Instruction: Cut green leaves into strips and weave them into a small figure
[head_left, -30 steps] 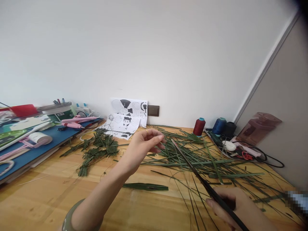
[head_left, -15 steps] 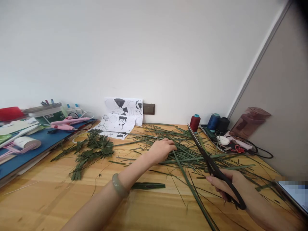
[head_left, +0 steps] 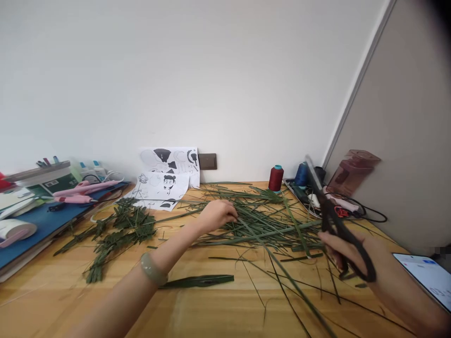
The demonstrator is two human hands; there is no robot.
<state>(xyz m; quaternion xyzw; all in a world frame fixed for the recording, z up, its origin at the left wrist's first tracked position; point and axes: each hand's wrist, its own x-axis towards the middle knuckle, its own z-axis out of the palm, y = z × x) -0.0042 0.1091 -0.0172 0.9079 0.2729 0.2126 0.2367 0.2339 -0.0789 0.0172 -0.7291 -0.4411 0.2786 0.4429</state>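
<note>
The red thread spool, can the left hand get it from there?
Probably yes: only low-lying grass blades seem to be between the left hand and the red thread spool. The scissors are off to the right.

Wooden table (head_left: 211, 310) with grass blades (head_left: 259, 238), leafy sprigs (head_left: 132, 227), red spool (head_left: 276, 179)

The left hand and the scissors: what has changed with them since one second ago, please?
The left hand came down to the pile of green strips, where it seems to pinch a long strip. The scissors swung up and to the right, away from it. The camera view also turned right.

Unchanged: the right hand holds the scissors; the red spool and printed sheets stayed in place.
</note>
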